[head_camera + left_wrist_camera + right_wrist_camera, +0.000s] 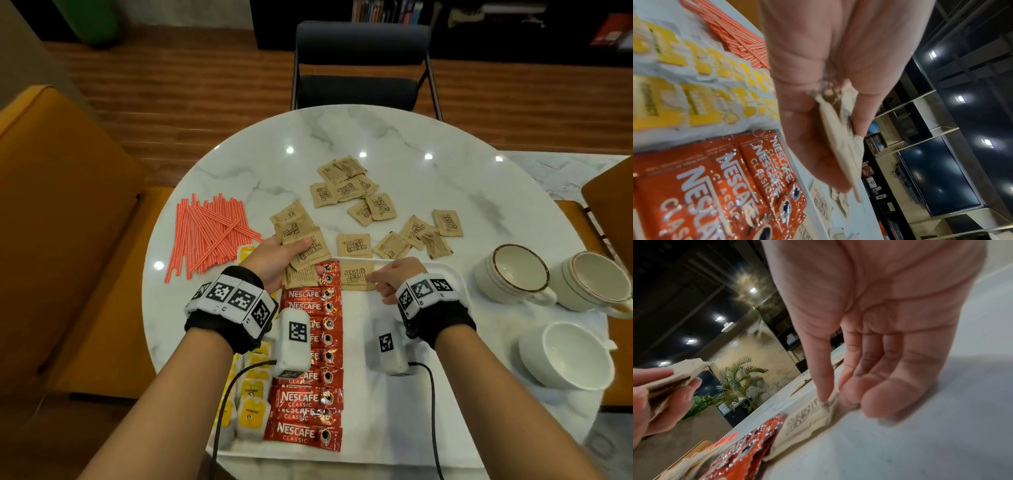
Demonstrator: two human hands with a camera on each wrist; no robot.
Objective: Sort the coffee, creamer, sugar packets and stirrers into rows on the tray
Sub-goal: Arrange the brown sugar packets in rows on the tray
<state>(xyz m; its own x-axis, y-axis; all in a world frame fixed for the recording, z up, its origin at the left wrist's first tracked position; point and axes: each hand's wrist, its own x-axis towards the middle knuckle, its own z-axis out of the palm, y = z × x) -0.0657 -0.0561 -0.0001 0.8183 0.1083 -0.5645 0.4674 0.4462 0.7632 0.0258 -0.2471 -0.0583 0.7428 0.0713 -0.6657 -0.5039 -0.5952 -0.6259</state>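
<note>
The right hand (394,277) pinches the right end of one brown sugar packet (356,275) between thumb and pointer finger; the other fingers curl in loosely. The packet lies flat on the white tray (445,274) near its far edge, long side going left to right, its left end touching the red coffee row (310,356).

The left hand (274,262) holds a fanned stack of sugar packets (305,250), thumb on top and fingers curled under, above the far end of the coffee row.

The coffee sticks lie sideways, stacked one after another toward the person. Yellow creamer packs (251,407) sit in a row on their left. To the right of the coffee the tray is bare white.

Loose sugar packets (356,192) are spread on the marble table (411,137) past the tray. The orange stirrers (209,233) lie in a pile on the left, mostly pointing away. Three white cups (517,274) stand on the right.
</note>
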